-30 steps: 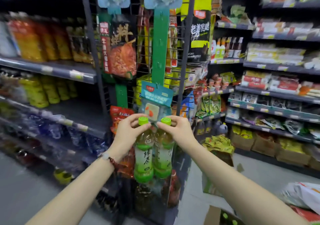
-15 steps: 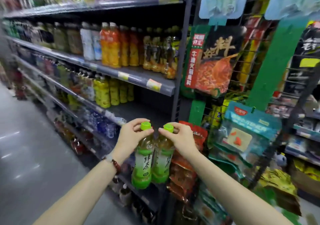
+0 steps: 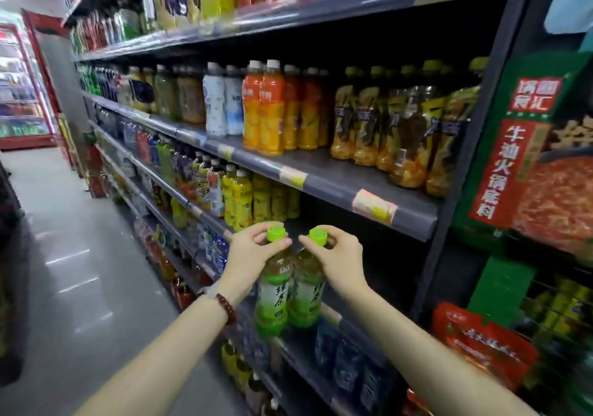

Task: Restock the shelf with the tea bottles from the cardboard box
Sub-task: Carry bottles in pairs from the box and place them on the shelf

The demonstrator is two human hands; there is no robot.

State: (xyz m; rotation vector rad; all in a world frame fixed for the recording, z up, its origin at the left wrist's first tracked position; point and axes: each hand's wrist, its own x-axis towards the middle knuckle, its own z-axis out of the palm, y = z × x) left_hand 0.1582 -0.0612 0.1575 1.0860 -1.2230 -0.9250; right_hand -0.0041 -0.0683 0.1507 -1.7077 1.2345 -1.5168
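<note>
I hold two green tea bottles side by side in front of the drinks shelf. My left hand (image 3: 248,257) grips the neck of the left tea bottle (image 3: 272,300), under its lime green cap. My right hand (image 3: 338,260) grips the neck of the right tea bottle (image 3: 307,297) in the same way. Both bottles hang upright and touch each other. They hover before the dark shelf board (image 3: 337,319), where a bare stretch lies to the right of a row of yellow-green bottles (image 3: 244,197). The cardboard box is out of view.
The shelf above (image 3: 321,178) carries orange juice bottles (image 3: 269,111) and dark tea bottles (image 3: 407,127). A rack of hanging snack packets (image 3: 529,159) stands close on the right. The grey aisle floor (image 3: 80,255) opens on the left, towards a red fridge (image 3: 22,95).
My view has swung left from the snack rack to the drinks shelf. Both hands have carried the two bottles along and brought them nearer the shelf.
</note>
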